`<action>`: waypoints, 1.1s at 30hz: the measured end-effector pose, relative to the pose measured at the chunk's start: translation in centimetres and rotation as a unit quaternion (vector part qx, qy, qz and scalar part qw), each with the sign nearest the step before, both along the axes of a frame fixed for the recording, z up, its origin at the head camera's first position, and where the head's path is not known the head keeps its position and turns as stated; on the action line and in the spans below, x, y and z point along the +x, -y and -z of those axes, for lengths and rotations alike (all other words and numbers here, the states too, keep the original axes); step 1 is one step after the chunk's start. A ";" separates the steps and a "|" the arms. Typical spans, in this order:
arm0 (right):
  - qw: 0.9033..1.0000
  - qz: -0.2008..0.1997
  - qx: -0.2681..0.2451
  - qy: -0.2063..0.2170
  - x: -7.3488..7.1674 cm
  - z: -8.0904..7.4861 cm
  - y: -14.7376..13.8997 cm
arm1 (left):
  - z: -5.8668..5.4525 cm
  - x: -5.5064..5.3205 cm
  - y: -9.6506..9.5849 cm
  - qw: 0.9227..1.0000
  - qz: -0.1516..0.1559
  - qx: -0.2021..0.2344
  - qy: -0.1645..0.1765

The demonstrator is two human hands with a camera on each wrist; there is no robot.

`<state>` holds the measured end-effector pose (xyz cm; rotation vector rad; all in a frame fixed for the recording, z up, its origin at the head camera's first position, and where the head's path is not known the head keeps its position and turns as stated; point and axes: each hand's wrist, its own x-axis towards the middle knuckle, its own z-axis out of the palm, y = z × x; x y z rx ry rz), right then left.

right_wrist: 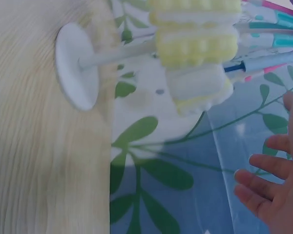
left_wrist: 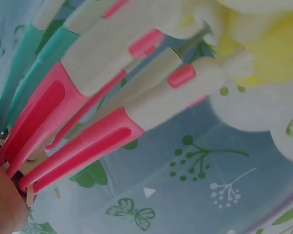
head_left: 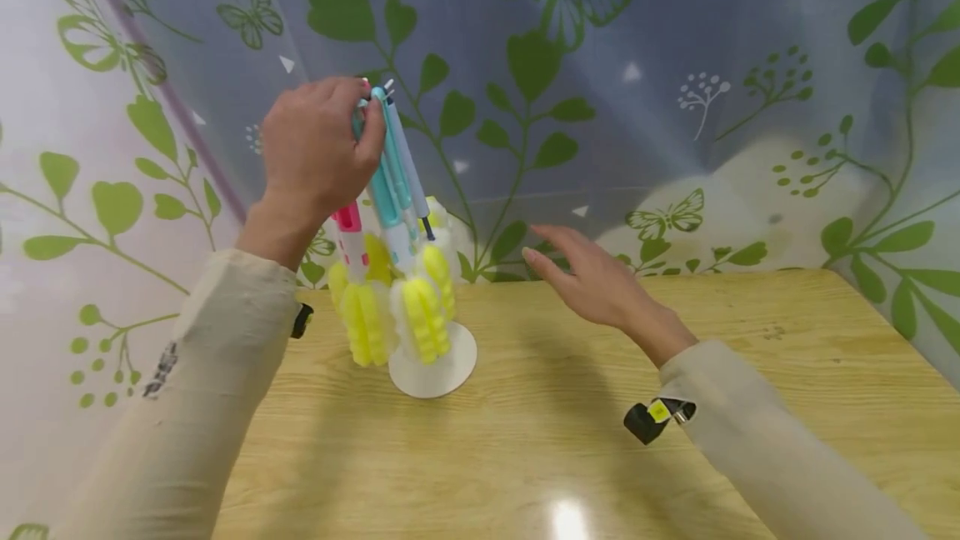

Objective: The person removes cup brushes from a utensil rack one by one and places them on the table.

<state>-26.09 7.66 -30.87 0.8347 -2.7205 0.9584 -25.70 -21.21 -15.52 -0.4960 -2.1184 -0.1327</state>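
My left hand (head_left: pixel 318 140) grips the top of a brush stand, its thumb beside the turquoise handles. The stand's round white base (head_left: pixel 459 361) shows at the tabletop; I cannot tell whether it touches the wood. Around its post hang several sponge bottle brushes with yellow and white heads (head_left: pixel 426 315). Their handles are pink (left_wrist: pixel 39 109), turquoise (head_left: pixel 384 194) and pale blue (head_left: pixel 407 157). In the left wrist view the handle ends meet close to the fingers. To the right of the brushes, my right hand (head_left: pixel 592 277) hovers with fingers extended, touching nothing.
The light wooden table (head_left: pixel 525 440) reaches back to a curtain (head_left: pixel 645 140) printed with green leaves and butterflies. Black wrist cameras (head_left: pixel 647 422) are strapped over both sleeves.
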 end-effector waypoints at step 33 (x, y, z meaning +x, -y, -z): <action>0.967 -0.037 -0.251 -0.007 -0.9 -4.9 13.5 | 1.1 -0.8 -0.5 0.993 0.025 0.033 -0.115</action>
